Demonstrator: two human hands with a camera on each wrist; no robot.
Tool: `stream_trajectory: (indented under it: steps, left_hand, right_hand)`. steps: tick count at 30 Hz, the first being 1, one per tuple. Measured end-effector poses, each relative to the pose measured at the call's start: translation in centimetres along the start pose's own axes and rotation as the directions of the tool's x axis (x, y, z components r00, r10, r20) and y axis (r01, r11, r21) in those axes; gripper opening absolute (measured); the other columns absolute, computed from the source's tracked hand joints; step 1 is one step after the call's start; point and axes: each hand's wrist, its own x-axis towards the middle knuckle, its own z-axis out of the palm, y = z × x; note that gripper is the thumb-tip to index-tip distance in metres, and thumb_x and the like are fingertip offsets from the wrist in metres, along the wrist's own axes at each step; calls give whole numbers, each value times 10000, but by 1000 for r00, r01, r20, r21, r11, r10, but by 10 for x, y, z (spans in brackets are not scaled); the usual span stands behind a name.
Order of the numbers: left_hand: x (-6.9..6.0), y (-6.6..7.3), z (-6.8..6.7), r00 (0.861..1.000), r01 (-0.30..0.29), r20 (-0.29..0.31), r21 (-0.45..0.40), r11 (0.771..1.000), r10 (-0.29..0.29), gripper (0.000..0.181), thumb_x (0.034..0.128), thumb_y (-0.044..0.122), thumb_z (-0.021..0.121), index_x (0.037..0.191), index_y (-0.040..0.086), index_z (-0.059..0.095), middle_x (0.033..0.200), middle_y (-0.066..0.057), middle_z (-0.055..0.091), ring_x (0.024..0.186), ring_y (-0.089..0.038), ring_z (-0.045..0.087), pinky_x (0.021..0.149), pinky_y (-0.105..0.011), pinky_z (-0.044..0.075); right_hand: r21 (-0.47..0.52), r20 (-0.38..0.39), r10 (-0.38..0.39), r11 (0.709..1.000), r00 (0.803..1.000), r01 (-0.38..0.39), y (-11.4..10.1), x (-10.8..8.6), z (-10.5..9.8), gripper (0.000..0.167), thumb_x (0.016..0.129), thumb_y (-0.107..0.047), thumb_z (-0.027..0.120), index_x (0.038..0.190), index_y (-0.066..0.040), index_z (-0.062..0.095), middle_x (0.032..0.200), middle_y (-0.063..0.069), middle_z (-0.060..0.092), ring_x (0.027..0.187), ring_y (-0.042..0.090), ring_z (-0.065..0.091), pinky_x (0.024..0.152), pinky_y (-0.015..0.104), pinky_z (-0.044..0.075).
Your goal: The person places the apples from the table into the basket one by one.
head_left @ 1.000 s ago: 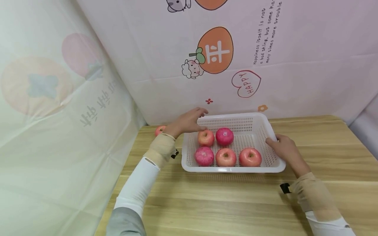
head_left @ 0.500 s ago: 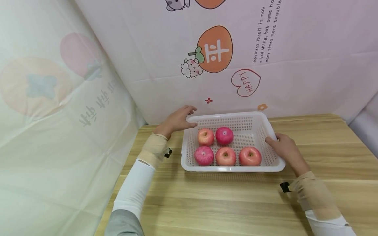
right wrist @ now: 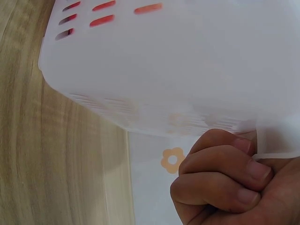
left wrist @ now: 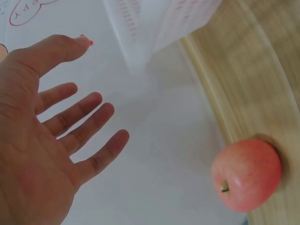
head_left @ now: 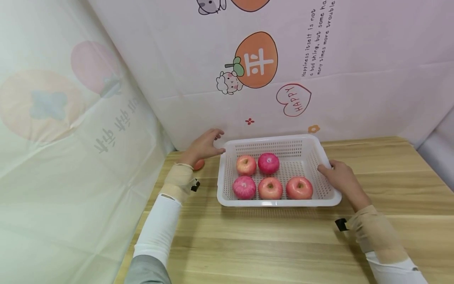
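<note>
A white perforated plastic basket (head_left: 280, 203) holds several apples: pale red ones, such as the apple (head_left: 299, 188) at its front right, and deeper pink ones, such as the one beside the back wall. My right hand (head_left: 342, 179) grips the basket's right rim, fingers curled under it in the right wrist view. Off the basket's left end, my left hand (head_left: 205, 146) hovers with fingers spread and holds nothing. One more apple (left wrist: 246, 174) lies on the table, apart from the left fingers; in the head view the left wrist partly covers it.
The wooden table (head_left: 262, 244) extends in front of the basket and to its right. Behind it hangs a white printed cloth (head_left: 198, 79), and another pale cloth (head_left: 46, 169) closes off the left side.
My left hand has moved left, from over the basket's left end to outside it, towards the loose apple. The right hand and the basket have stayed put.
</note>
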Motion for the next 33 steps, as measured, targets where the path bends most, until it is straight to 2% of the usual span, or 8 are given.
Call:
stream_trajectory:
  steps: [8,18,33]
  left_hand:
    - [-4,-14,-4,999,22,-35,38,999,-20,681,907,342,789,1496,125,525,1462,-118,589,1336,-314,580,1103,-535,493]
    - [-9,-27,-2,996,86,-45,86,993,-83,723,857,359,763,1503,148,518,1450,-101,591,1300,-309,573,1072,-530,503]
    - [-16,-41,3,989,143,-52,110,984,-138,705,917,340,765,1533,121,500,1475,-136,578,1342,-356,559,1102,-569,477]
  right_hand:
    - [10,11,8,1000,1000,-9,-1,0,-2,780,1100,-418,416,1510,239,328,1385,475,520,1065,445,685,811,474,623]
    - [5,8,9,1000,1000,-9,-1,0,-1,776,1100,-415,412,1510,239,328,1387,473,517,1057,436,683,818,477,623]
    - [11,12,16,1000,1000,-16,-1,-1,0,769,1097,-414,412,1507,231,339,1390,468,519,1087,449,670,854,504,613]
